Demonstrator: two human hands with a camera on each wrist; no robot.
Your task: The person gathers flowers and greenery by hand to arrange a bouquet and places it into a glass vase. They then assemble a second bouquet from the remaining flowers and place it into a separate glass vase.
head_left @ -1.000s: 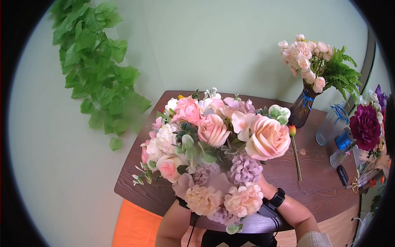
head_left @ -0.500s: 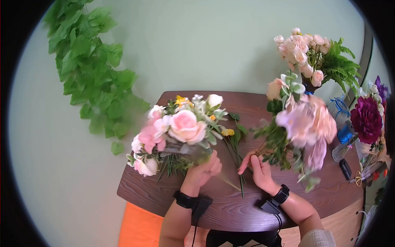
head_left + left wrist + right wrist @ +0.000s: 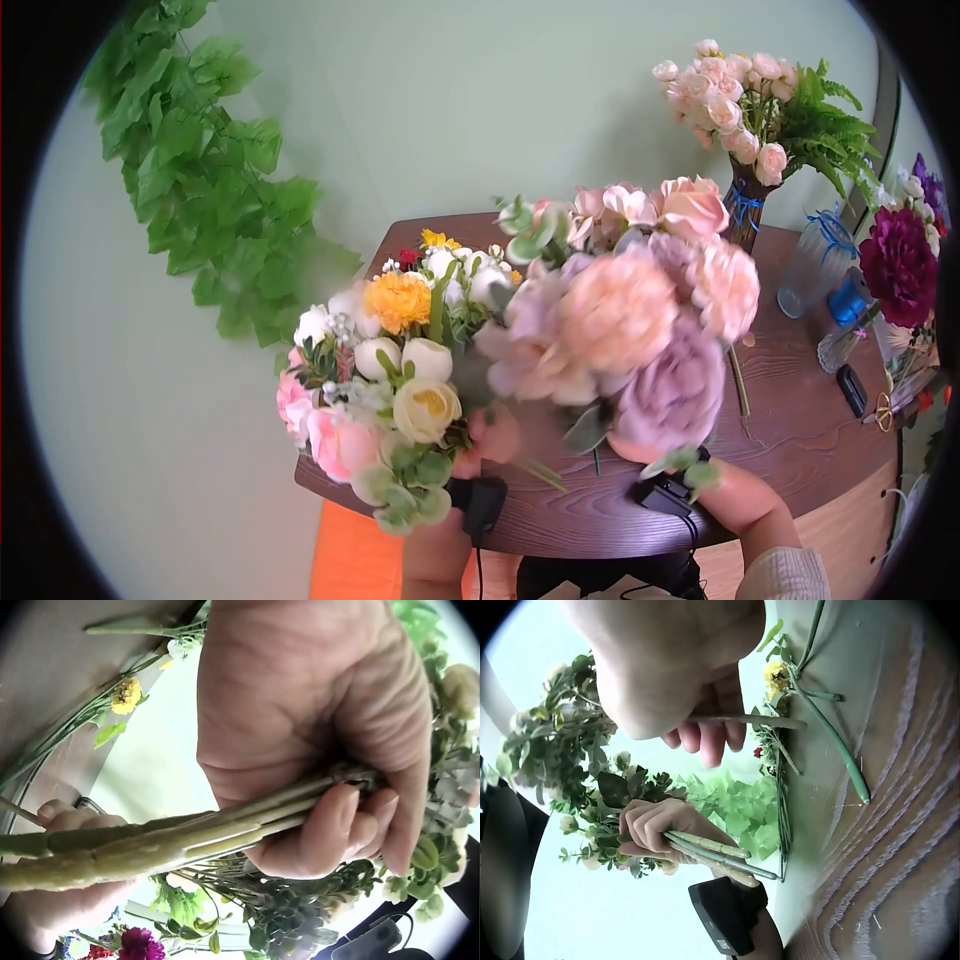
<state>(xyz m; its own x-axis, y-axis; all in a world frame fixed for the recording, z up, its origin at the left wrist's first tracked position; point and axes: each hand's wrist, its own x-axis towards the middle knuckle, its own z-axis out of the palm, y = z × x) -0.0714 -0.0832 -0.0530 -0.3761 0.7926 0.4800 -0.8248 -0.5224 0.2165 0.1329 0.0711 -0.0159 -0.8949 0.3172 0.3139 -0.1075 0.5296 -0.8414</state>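
My left hand (image 3: pixel 315 697) grips several thick stems (image 3: pixel 150 851), fingers curled round them. Those stems carry a bunch of white, pink and yellow flowers (image 3: pixel 425 410), tilted toward the head camera at the table's left. The right hand (image 3: pixel 675 675) holds a thinner stem (image 3: pixel 754 720) under its curled fingers. Above that hand, a bunch of peach and mauve flowers (image 3: pixel 620 310) largely hides it in the head view. The two bunches stand side by side, their edges overlapping in this view. A yellow flower (image 3: pixel 776 677) and green stems (image 3: pixel 832 742) lie on the table beyond the hands.
On the wooden table (image 3: pixel 800 440), a dark vase of pale pink roses (image 3: pixel 725 105) stands at the back right. Near it are a glass vase (image 3: pixel 803 275), blue ribbon spool (image 3: pixel 848 298), black object (image 3: pixel 851 390) and gold-handled scissors (image 3: pixel 882 412). Ivy (image 3: pixel 200 150) hangs at left.
The hands first held the flowers massed at the centre, then drew apart with a bunch each. Since then the right bunch has swung left, and the left bunch has tipped toward the head camera.
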